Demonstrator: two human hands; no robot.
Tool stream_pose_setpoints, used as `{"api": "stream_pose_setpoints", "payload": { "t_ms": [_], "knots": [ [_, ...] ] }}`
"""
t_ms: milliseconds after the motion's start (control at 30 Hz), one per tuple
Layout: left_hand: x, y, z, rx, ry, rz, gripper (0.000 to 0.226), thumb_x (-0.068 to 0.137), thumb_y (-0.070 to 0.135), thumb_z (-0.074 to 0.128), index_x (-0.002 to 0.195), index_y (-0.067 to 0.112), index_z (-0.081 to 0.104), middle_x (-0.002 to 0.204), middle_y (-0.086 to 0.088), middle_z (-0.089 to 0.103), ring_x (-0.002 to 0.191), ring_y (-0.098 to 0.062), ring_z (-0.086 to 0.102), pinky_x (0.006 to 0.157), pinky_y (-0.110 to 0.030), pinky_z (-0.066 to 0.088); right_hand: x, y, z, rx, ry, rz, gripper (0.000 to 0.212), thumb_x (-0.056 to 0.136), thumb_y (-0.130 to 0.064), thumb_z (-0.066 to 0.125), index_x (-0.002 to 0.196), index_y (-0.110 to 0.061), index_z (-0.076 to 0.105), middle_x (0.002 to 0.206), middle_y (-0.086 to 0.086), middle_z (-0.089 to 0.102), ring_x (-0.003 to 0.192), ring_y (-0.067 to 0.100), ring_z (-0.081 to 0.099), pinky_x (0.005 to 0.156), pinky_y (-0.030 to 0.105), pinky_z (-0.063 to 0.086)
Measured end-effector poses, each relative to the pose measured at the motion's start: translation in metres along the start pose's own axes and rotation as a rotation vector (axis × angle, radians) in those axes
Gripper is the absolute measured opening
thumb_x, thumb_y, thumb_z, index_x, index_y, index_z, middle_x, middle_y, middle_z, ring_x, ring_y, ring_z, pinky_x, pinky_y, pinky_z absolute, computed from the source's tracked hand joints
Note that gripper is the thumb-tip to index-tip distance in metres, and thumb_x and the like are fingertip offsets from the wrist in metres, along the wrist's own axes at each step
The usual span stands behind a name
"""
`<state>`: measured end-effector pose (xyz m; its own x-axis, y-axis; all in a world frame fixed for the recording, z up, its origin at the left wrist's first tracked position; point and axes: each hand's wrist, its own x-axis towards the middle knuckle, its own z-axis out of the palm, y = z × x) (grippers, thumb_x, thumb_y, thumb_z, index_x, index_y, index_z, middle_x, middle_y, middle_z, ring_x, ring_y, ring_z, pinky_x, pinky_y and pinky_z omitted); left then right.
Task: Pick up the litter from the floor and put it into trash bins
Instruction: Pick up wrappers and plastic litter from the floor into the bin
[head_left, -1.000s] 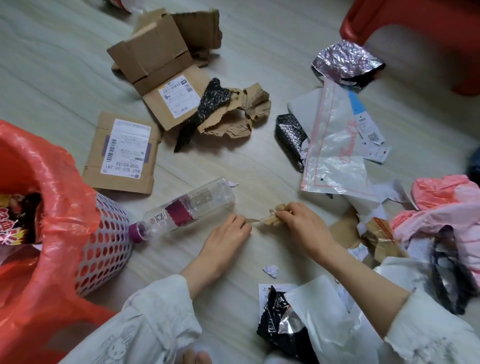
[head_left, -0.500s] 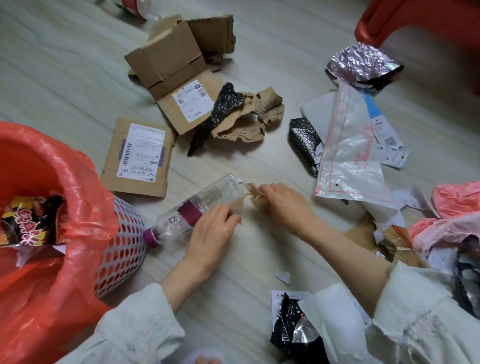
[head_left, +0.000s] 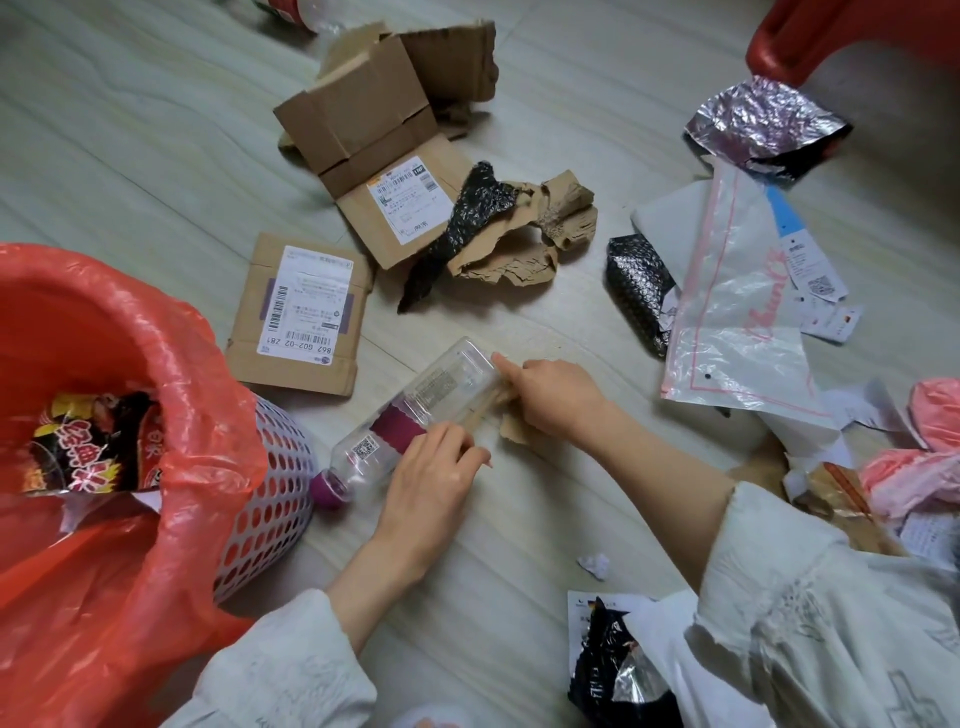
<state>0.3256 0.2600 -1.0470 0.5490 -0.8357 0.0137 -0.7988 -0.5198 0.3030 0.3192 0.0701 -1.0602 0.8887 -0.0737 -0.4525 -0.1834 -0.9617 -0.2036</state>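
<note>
A clear plastic bottle (head_left: 415, 405) with a purple cap and purple label band lies on the floor in front of me. My left hand (head_left: 434, 467) rests over its middle, fingers curled round it near the label. My right hand (head_left: 550, 397) holds a brown scrap of paper (head_left: 511, 428) and touches the bottle's base with its index finger. A perforated white trash bin (head_left: 270, 499) lined with a red plastic bag (head_left: 171, 374) stands at the left, with snack wrappers inside.
Litter lies all around: flattened cardboard boxes (head_left: 306, 312), torn brown paper (head_left: 519, 254), black bubble wrap (head_left: 636, 288), a clear zip bag (head_left: 737, 312), foil wrapper (head_left: 758, 124), pink bags (head_left: 919, 467) and a black packet (head_left: 608, 670). A red stool (head_left: 852, 31) stands far right.
Both hands moved left to the bottle. My left hand now lies on its middle and my right hand, still holding the brown scrap, reached its base.
</note>
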Motion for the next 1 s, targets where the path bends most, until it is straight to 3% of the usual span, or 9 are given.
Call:
{"api": "stream_pose_setpoints", "payload": {
  "t_ms": [100, 167, 233, 300, 400, 533, 733, 800, 1000],
  "knots": [
    [0.0, 0.005, 0.005, -0.014, 0.02, 0.022, 0.029, 0.065, 0.0, 0.048, 0.083, 0.014, 0.065, 0.079, -0.004, 0.056, 0.089, -0.022, 0.046, 0.07, -0.028, 0.033, -0.018, 0.009, 0.014, -0.004, 0.15, -0.003, 0.037, 0.092, -0.014, 0.045, 0.129, -0.013, 0.046, 0.107, 0.015, 0.058, 0.095, 0.035, 0.06, 0.059, 0.035, 0.031],
    [-0.002, 0.011, 0.01, -0.046, 0.02, 0.037, 0.028, 0.063, -0.004, 0.056, 0.083, 0.014, 0.065, 0.08, -0.004, 0.057, 0.093, -0.022, 0.045, 0.074, -0.029, 0.034, -0.035, 0.015, 0.022, -0.045, 0.27, -0.034, 0.023, 0.076, -0.015, 0.068, 0.098, -0.008, 0.063, 0.081, 0.015, 0.061, 0.069, 0.033, 0.063, 0.047, 0.029, 0.026],
    [-0.005, 0.019, 0.013, -0.106, 0.004, 0.028, 0.033, 0.06, -0.008, 0.066, 0.084, 0.014, 0.065, 0.08, -0.005, 0.056, 0.094, -0.021, 0.045, 0.076, -0.028, 0.033, -0.05, 0.019, 0.028, -0.132, 0.245, -0.004, 0.031, 0.047, -0.019, 0.088, 0.067, -0.013, 0.064, 0.057, 0.006, 0.055, 0.044, 0.026, 0.055, 0.04, 0.019, 0.009],
    [-0.007, 0.03, 0.012, -0.168, -0.024, 0.014, 0.03, 0.063, -0.007, 0.067, 0.085, 0.014, 0.065, 0.08, -0.005, 0.056, 0.093, -0.021, 0.046, 0.075, -0.027, 0.034, -0.064, 0.024, 0.036, -0.126, 0.229, 0.04, 0.036, 0.037, -0.017, 0.09, 0.057, -0.015, 0.06, 0.052, 0.003, 0.052, 0.038, 0.023, 0.051, 0.044, 0.018, -0.004],
    [-0.011, 0.042, 0.015, -0.251, -0.057, 0.0, 0.015, 0.079, 0.009, 0.054, 0.086, 0.016, 0.065, 0.081, -0.002, 0.055, 0.086, -0.018, 0.047, 0.068, -0.031, 0.039, -0.086, 0.029, 0.039, -0.108, 0.219, 0.079, 0.038, 0.034, -0.008, 0.089, 0.054, -0.013, 0.057, 0.051, 0.003, 0.052, 0.037, 0.023, 0.05, 0.05, 0.016, -0.008],
    [-0.018, 0.068, 0.028, -0.374, -0.292, -0.01, 0.019, 0.089, 0.015, 0.049, 0.101, 0.012, 0.063, 0.096, -0.006, 0.057, 0.09, -0.024, 0.056, 0.068, -0.04, 0.051, -0.122, 0.039, 0.05, -0.08, 0.161, 0.144, 0.039, 0.034, -0.007, 0.09, 0.054, -0.011, 0.056, 0.05, 0.004, 0.051, 0.035, 0.023, 0.049, 0.045, 0.018, -0.008],
    [-0.011, 0.106, 0.043, -0.191, -0.469, 0.191, 0.027, 0.094, 0.016, 0.043, 0.12, 0.012, 0.047, 0.104, -0.009, 0.047, 0.094, -0.025, 0.048, 0.069, -0.029, 0.032, -0.165, 0.051, 0.063, -0.02, 0.115, 0.26, 0.04, 0.033, -0.004, 0.089, 0.052, -0.01, 0.054, 0.047, 0.004, 0.05, 0.032, 0.024, 0.049, 0.035, 0.021, 0.014],
    [-0.012, 0.108, 0.042, -0.101, -0.476, 0.212, 0.022, 0.093, 0.015, 0.045, 0.114, 0.011, 0.048, 0.1, -0.01, 0.049, 0.091, -0.025, 0.049, 0.066, -0.03, 0.033, -0.17, 0.053, 0.063, -0.035, 0.138, 0.274, 0.04, 0.03, -0.003, 0.088, 0.051, -0.011, 0.054, 0.046, 0.003, 0.05, 0.032, 0.023, 0.048, 0.036, 0.02, 0.013],
    [-0.014, 0.113, 0.043, 0.044, -0.445, 0.27, 0.028, 0.053, 0.012, 0.084, 0.062, 0.012, 0.057, 0.063, -0.003, 0.053, 0.054, -0.019, 0.055, 0.044, -0.025, 0.032, -0.175, 0.05, 0.061, -0.026, 0.211, 0.252, 0.038, 0.032, -0.005, 0.087, 0.053, -0.011, 0.056, 0.047, 0.002, 0.05, 0.032, 0.022, 0.049, 0.035, 0.018, 0.014]
  ]
}}
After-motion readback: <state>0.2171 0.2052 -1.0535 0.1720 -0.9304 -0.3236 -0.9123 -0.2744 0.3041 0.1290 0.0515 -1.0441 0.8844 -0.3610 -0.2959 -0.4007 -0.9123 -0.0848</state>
